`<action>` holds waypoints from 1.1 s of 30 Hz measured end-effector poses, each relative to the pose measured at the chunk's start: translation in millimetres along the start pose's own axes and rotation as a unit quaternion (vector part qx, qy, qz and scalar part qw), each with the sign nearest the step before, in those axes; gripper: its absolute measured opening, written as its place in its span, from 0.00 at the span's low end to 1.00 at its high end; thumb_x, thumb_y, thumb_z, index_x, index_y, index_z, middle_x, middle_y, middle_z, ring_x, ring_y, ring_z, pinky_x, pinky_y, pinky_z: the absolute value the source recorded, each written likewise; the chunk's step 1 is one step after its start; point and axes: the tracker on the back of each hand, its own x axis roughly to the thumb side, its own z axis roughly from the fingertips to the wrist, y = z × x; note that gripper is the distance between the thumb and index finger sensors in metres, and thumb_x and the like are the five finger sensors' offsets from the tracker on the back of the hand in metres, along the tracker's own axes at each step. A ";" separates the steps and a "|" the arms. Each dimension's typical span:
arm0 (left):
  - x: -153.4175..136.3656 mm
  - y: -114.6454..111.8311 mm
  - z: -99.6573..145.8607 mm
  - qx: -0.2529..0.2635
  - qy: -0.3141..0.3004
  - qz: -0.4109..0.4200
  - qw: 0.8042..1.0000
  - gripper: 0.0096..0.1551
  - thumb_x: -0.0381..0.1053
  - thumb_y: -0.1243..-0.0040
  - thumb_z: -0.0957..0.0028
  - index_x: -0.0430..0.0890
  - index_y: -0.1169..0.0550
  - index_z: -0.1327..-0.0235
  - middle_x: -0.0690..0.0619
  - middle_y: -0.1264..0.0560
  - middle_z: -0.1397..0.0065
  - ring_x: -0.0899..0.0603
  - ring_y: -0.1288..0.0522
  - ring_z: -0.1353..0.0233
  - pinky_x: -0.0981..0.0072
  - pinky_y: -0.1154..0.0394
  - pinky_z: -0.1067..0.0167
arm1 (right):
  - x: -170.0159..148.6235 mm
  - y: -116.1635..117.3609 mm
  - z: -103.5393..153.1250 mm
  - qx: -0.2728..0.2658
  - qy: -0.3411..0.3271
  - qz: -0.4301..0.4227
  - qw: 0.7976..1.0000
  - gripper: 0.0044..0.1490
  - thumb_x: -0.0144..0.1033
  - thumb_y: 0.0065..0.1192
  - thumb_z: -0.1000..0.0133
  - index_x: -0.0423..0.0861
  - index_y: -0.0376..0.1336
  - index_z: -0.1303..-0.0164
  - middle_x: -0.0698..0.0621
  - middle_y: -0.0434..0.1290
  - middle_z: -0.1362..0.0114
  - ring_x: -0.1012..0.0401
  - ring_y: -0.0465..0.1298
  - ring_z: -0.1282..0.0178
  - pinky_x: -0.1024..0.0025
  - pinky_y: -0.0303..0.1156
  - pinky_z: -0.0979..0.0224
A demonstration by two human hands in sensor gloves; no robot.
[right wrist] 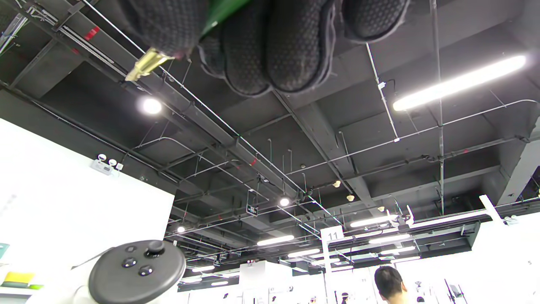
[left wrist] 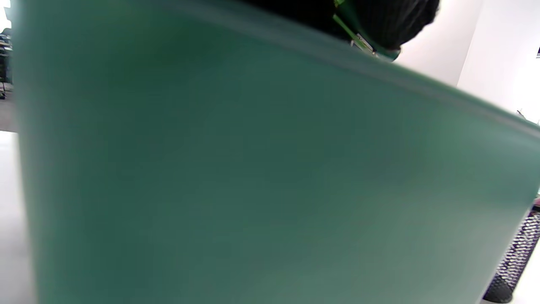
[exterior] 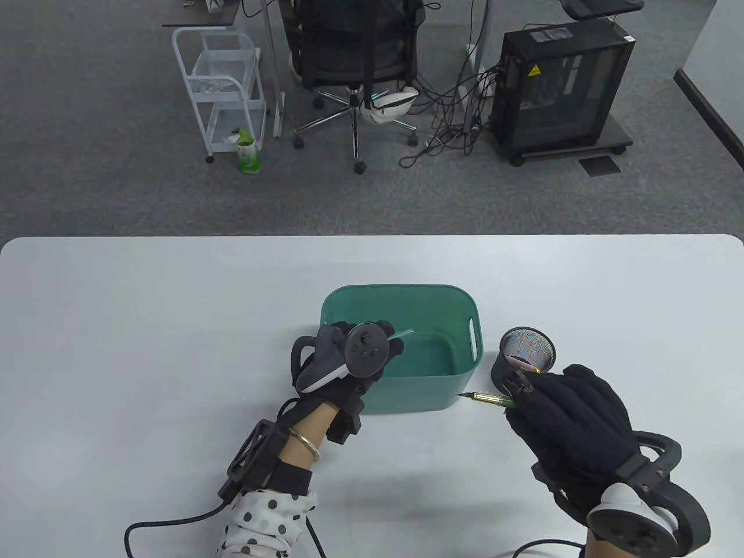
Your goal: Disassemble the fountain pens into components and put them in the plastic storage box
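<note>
The green plastic storage box (exterior: 459,388) stands mid-table, and its outer wall (left wrist: 253,177) fills the left wrist view. My left hand (exterior: 393,343) hovers over the box's near left corner and pinches a thin pale green pen part (exterior: 401,334) above the inside; the same pen part (left wrist: 361,41) shows at the glove's edge. Right of the box, my right hand (exterior: 516,402) grips a green fountain pen (exterior: 487,399) whose gold nib end points left toward the box. In the right wrist view my curled fingers (right wrist: 270,50) hold that pen, with its gold end (right wrist: 145,65) sticking out.
A black mesh pen cup (exterior: 526,354) stands just right of the box, touching my right hand's knuckles, and shows again as a mesh cup (left wrist: 512,264). Cables trail off the near table edge. A person's head (right wrist: 388,278) is far off.
</note>
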 end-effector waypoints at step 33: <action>17.4 49.0 121.6 0.194 -0.128 0.015 0.972 0.43 0.67 0.50 0.31 0.43 0.33 0.10 0.41 0.31 0.11 0.34 0.33 0.14 0.37 0.43 0.18 | 7.8 19.5 -2.8 0.040 -0.009 0.013 0.999 0.28 0.54 0.60 0.41 0.58 0.73 0.33 0.59 0.78 0.35 0.63 0.79 0.37 0.53 0.67 0.21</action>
